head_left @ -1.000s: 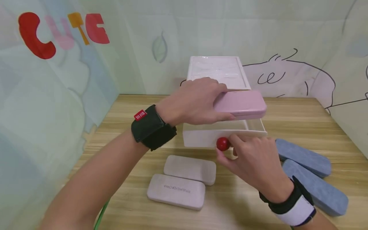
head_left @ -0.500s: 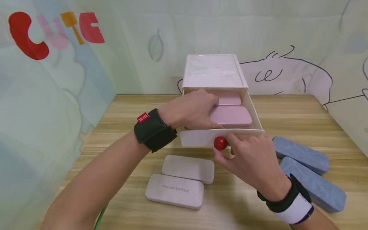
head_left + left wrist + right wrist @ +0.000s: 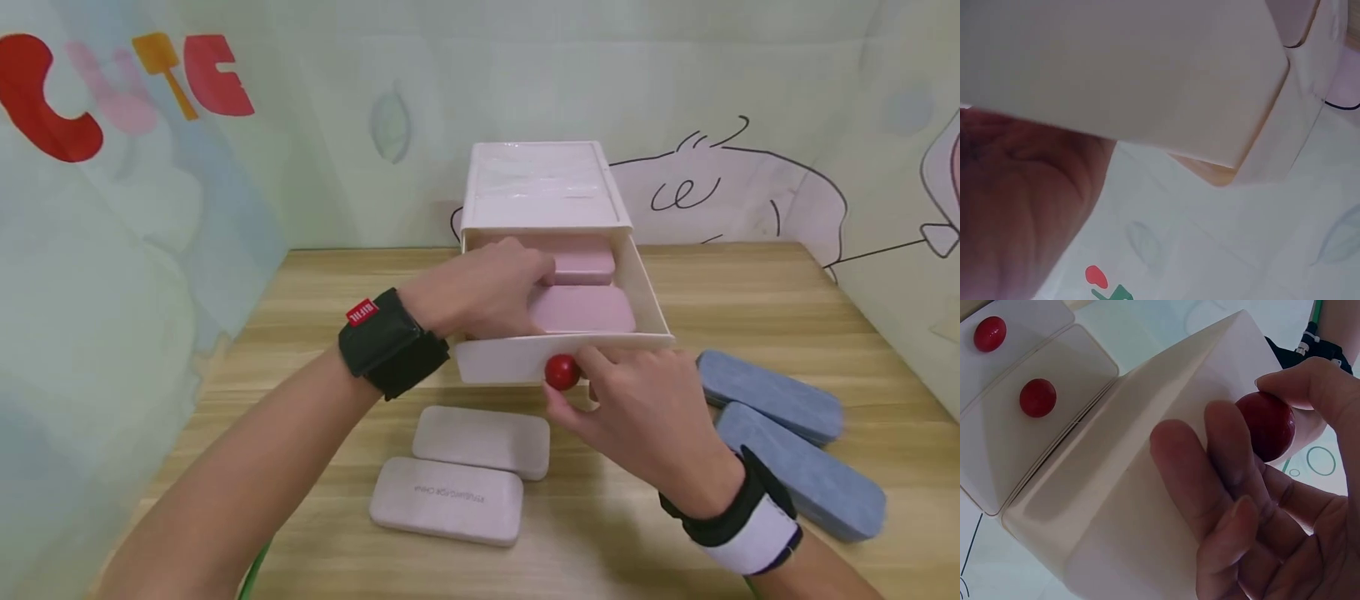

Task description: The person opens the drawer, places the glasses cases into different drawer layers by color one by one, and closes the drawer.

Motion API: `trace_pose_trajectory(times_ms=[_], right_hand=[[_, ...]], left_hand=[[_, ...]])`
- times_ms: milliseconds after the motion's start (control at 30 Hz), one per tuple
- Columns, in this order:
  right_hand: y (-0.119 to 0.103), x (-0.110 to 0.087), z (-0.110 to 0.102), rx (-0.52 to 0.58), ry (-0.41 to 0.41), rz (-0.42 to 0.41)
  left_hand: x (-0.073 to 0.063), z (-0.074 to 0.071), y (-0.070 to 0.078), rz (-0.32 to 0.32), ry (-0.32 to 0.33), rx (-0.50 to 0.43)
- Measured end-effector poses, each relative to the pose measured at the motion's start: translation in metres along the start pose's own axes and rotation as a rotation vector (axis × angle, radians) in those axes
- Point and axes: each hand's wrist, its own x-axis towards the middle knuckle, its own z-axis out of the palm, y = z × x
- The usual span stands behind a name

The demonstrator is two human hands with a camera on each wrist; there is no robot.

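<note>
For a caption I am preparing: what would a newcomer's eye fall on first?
Probably the shiny, round red knob on the front of the open white plastic drawer, pinched by the right hand. Next, two smooth pink oblong cases inside it, the left hand around the nearer one.

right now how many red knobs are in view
3: a red knob pinched by the right hand on the open drawer, a second knob on the shut drawer beneath, a third knob on the next drawer; more may be hidden.
</note>
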Motion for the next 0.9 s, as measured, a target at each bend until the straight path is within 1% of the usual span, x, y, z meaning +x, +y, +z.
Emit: trace_pose_trajectory(times_ms=[133, 300, 367, 433, 467, 533, 600, 633, 700, 767, 833, 900], right_hand=[[-0.001, 0.002, 0.002, 0.005, 0.018, -0.010], [-0.001, 0.002, 0.002, 0.002, 0.017, -0.008], [-0.001, 0.002, 0.002, 0.001, 0.018, -0.008], [-0.001, 0.001, 0.002, -0.001, 0.021, -0.007], [-0.001, 0.001, 0.002, -0.002, 0.022, -0.007], [0.000, 0.001, 0.002, -0.004, 0.020, -0.006], [0.000, 0.001, 0.001, -0.005, 0.014, -0.003], [0.000, 0.001, 0.001, -0.004, 0.010, -0.001], [0.000, 0.001, 0.001, -0.003, 0.004, 0.003], [0.000, 0.001, 0.001, 0.001, 0.000, 0.008], [0.000, 0.001, 0.001, 0.007, -0.002, 0.011], [0.000, 0.001, 0.001, 0.011, -0.004, 0.015]], left_hand=[[-0.003, 0.001, -0.005, -0.011, -0.007, -0.016], [-0.004, 0.001, -0.008, -0.002, -0.017, -0.017], [-0.005, 0.000, -0.009, 0.009, -0.005, -0.034], [-0.007, -0.002, -0.011, 0.025, 0.024, -0.063], [-0.009, -0.003, -0.012, 0.031, 0.050, -0.084], [-0.012, -0.006, -0.016, 0.038, 0.131, -0.137], [-0.016, -0.008, -0.021, 0.044, 0.248, -0.188], [-0.018, -0.009, -0.024, 0.044, 0.317, -0.219], [-0.022, -0.009, -0.032, 0.032, 0.449, -0.267], [-0.026, -0.007, -0.043, 0.012, 0.556, -0.305], [-0.029, -0.001, -0.056, -0.016, 0.629, -0.367], [-0.030, 0.006, -0.069, -0.042, 0.670, -0.442]])
